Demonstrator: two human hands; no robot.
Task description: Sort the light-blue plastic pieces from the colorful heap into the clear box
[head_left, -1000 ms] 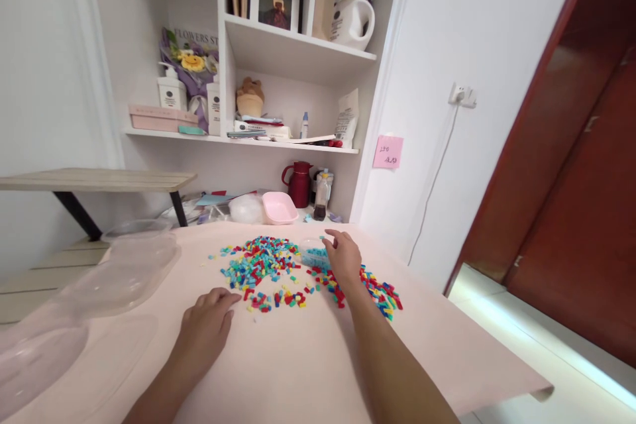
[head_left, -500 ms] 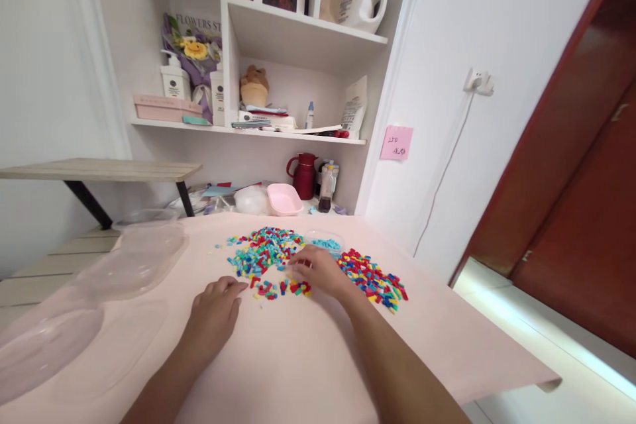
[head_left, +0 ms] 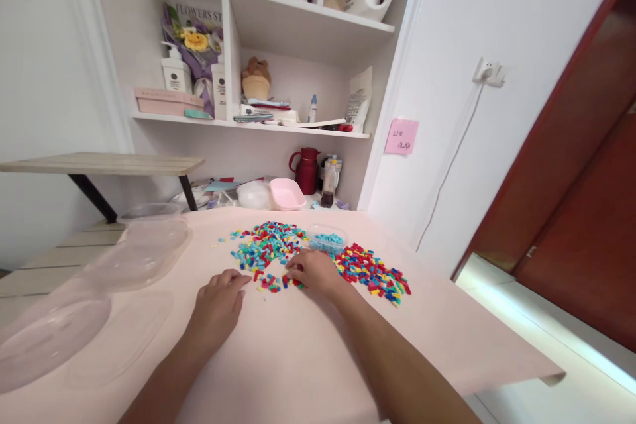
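Observation:
My left hand [head_left: 218,298] rests on the table, fingers stretched forward and lying low, holding nothing. Its fingertips reach the near edge of a small scatter of toy bricks [head_left: 271,283]. At the right side of that scatter is my right hand [head_left: 313,271], fingers bent down and drawn together at the bricks; whatever is between the fingertips is too small to make out. Behind them spreads a mixed pile of bricks [head_left: 268,242] in blue, red, green and yellow. A clear tub [head_left: 342,232] of light-blue bricks [head_left: 328,240] stands just beyond my right hand.
Another pile of bricks [head_left: 375,271], largely red, yellow and blue, lies right of my right hand. Clear plastic containers [head_left: 134,258] and a clear lid [head_left: 119,338] line the table's left side. At the back are a pink basin [head_left: 287,193], a red jug [head_left: 307,172] and a bottle [head_left: 330,184].
My right hand has come from the clear tub left and toward me, down to the small scatter of bricks. My left hand stays at its place on the table. The view has tilted down slightly.

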